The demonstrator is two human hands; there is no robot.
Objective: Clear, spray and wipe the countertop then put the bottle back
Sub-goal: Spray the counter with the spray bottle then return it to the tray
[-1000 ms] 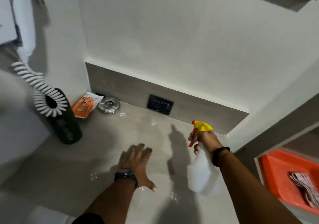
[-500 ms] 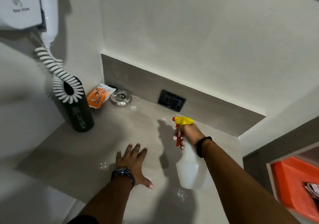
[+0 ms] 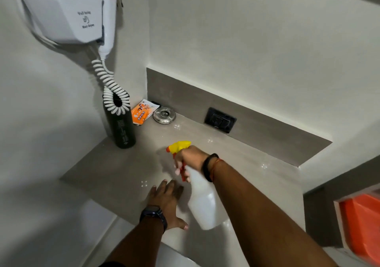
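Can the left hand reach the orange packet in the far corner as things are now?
Probably yes. The left hand lies flat and empty on the countertop, and the surface between it and the orange packet is bare. The dark bottle stands just left of that path, so the hand should pass to its right.

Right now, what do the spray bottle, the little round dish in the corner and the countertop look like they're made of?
Spray bottle: translucent white plastic, yellow-and-orange plastic trigger head. Round dish: likely polished metal, judging by its mirror-like silver shine. Countertop: smooth grey-beige stone or laminate with a semi-gloss finish that reflects small light spots; which one is unclear.
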